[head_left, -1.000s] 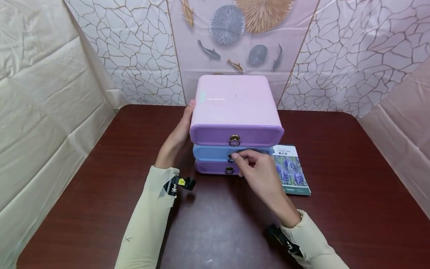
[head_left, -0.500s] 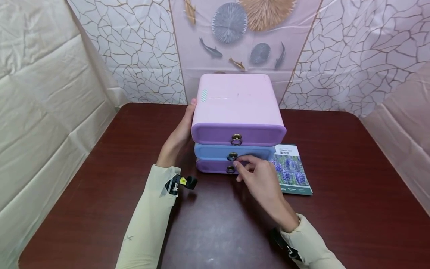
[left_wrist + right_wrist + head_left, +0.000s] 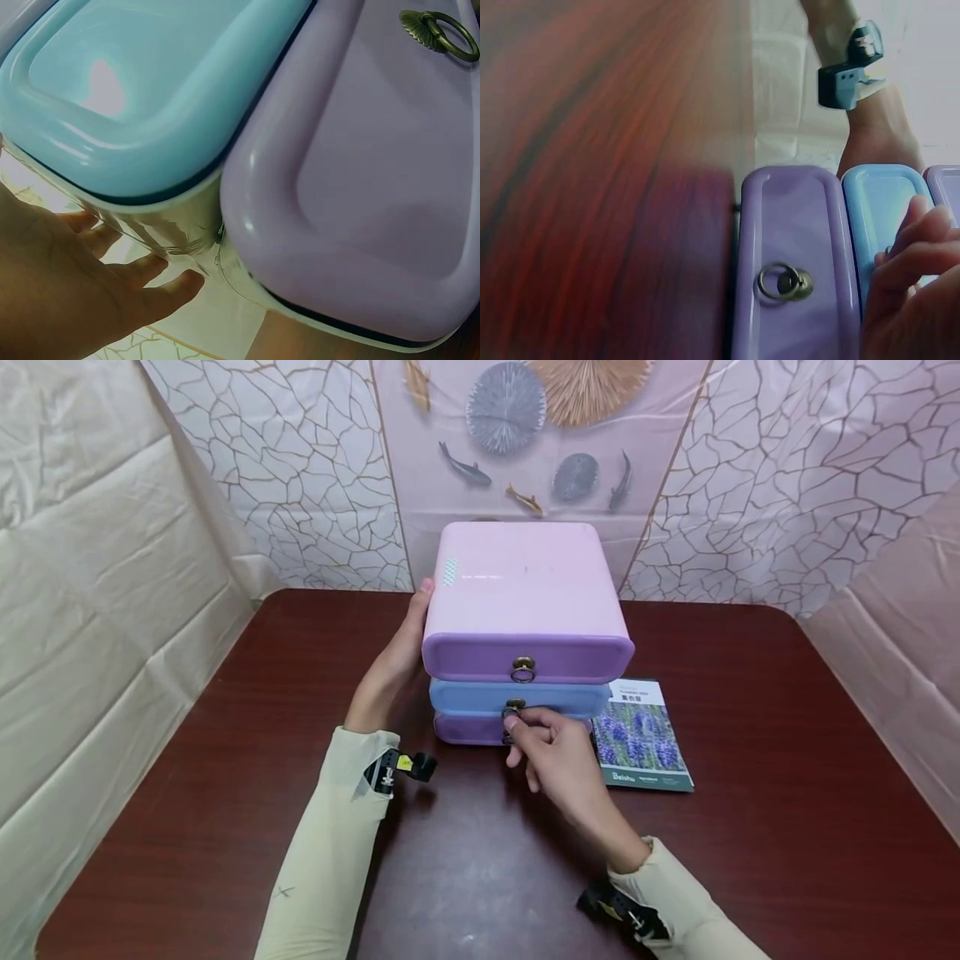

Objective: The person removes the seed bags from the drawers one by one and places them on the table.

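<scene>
A small drawer unit (image 3: 525, 581) with a pale pink top stands on the table, its purple top drawer, blue middle drawer (image 3: 457, 695) and purple bottom drawer (image 3: 465, 730) all pushed in. Each front bears a brass ring pull. My left hand (image 3: 390, 668) lies along the unit's left side; in the left wrist view its fingers (image 3: 135, 277) are extended against the side wall. At the blue drawer, thumb and forefinger of my right hand (image 3: 558, 760) pinch the ring pull (image 3: 513, 706). The right wrist view shows that hand (image 3: 915, 292) before the blue front, mostly covering the ring.
A flat packet or booklet (image 3: 643, 735) printed with purple flowers lies on the dark red-brown table (image 3: 772, 760), just right of the unit. Patterned cloth (image 3: 300, 477) hangs behind. Black camera straps (image 3: 397, 768) sit on both wrists.
My right hand has shifted slightly left, its thumb and forefinger coming onto the blue drawer's ring from just beside it. More of the flower packet shows. My left hand stays at the unit's side.
</scene>
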Demonstrator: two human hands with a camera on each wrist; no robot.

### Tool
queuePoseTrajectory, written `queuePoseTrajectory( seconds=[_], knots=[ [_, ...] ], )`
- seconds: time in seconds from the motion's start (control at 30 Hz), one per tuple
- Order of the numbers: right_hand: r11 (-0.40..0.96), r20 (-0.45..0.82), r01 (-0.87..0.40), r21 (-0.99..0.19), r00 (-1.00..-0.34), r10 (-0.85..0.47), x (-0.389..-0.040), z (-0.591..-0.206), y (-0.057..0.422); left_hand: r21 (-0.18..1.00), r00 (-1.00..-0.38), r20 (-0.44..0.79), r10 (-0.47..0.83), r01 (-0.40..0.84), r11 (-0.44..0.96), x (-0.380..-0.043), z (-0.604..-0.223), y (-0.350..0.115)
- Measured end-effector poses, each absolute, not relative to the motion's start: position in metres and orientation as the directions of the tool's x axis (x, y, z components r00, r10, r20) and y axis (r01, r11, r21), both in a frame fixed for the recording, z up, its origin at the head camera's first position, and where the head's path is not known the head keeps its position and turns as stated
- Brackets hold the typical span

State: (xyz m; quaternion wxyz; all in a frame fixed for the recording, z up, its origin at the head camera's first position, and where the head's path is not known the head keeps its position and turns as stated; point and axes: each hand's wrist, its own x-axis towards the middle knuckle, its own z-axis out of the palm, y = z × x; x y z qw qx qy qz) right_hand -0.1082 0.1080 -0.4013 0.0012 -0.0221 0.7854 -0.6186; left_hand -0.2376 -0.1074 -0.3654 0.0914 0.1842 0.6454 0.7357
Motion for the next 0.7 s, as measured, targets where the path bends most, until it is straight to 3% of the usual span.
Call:
queuePoseTrajectory(
  seconds=[0.33,0.7],
  knots=[
    [0.074,-0.011,0.005,-0.997,-0.996,-0.090,-0.113,-0.409,0.107,0.982,-0.923,0.121,0.364,0.057,-0.180,-0.234,-0.365,-0.107],
    [0.157,0.062,-0.074,-0.985,-0.995,-0.081,-0.114,-0.412,0.106,0.983,-0.921,0.110,0.374,0.046,-0.176,-0.234,-0.365,-0.106]
  ],
)
